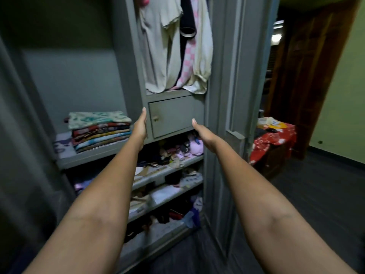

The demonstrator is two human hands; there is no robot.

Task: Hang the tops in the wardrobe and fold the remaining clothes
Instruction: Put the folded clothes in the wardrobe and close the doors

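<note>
Both bare arms reach straight forward from the bottom corners of the view, drawing closer together toward the wrists. The left hand is held edge-on with its fingers straight and together, pointing up and ahead. The right hand is likewise flat and extended, fingers together, palm turned inward toward the left. Neither hand holds anything.

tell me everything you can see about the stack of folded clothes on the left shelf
The stack of folded clothes holds several flat-folded fabric pieces in neat layers: a pale green patterned one on top, then red, dark, yellow and light blue printed ones. It sits level on the grey wardrobe shelf, on a pale liner, left of the small grey locker door. Neither hand touches it.
</note>
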